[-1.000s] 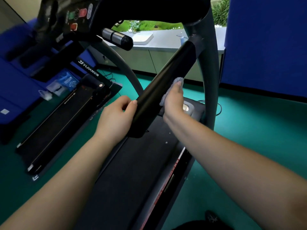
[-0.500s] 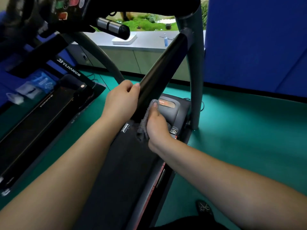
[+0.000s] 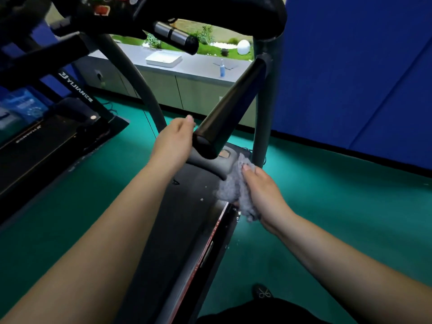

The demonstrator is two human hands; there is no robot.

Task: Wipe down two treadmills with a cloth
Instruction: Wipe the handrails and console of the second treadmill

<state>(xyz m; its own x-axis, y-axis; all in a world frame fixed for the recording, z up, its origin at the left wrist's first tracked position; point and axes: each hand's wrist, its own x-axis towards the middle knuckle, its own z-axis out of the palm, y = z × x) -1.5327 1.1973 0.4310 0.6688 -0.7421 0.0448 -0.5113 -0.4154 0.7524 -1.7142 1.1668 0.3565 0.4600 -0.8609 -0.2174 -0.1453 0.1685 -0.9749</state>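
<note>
A black treadmill [image 3: 187, 218] runs up the middle of the head view, its right handrail [image 3: 230, 108] slanting down toward me. My right hand [image 3: 263, 190] grips a crumpled grey cloth [image 3: 233, 188] just above the belt's right edge, below the rail's end. My left hand [image 3: 175, 136] hovers just left of the handrail's lower end, fingers loose, holding nothing. A second, flat black treadmill [image 3: 46, 141] lies on the floor to the left.
The console [image 3: 163, 10] and a short silver-banded grip [image 3: 175, 37] hang overhead. Blue padded walls [image 3: 362, 78] stand to the right. A grey counter [image 3: 187, 64] with a white basin and a blue bottle sits behind. Green floor surrounds the machines.
My left hand has let go of the handrail and drawn back beside its end. My right hand has come down off the rail with the cloth, moving right above the belt edge.
</note>
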